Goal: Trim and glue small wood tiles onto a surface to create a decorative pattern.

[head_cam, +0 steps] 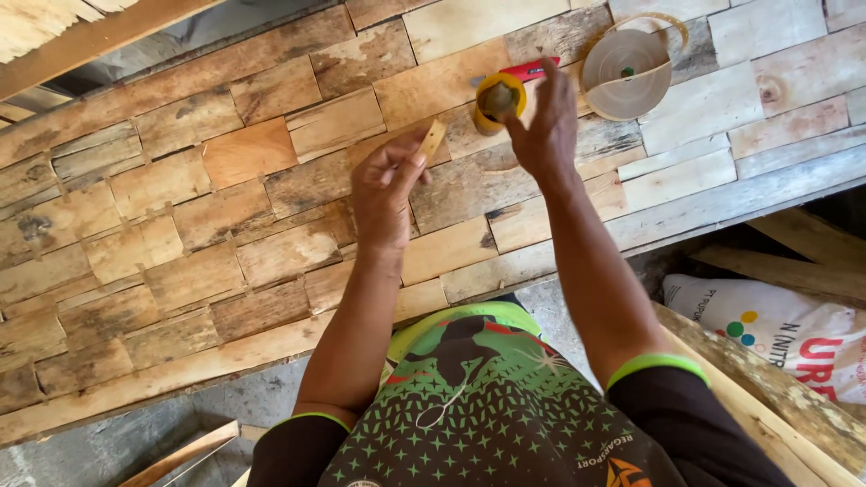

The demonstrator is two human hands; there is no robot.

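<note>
My left hand [386, 191] pinches a small flat piece of light wood [432, 142], held upright above a tabletop of patchwork wooden blocks [225, 225]. My right hand [541, 126] reaches forward over the tabletop, its fingers at a small yellow pot [499, 99] with a dark inside, gripping its rim. A red-handled tool [530, 68] lies just behind the pot, partly hidden by my right fingers.
A round roll of pale veneer strip [626, 76] lies right of the pot. The tabletop's front edge [686, 212] runs diagonally before me. A white printed sack [776, 329] and wooden planks [767, 397] lie on the floor at lower right.
</note>
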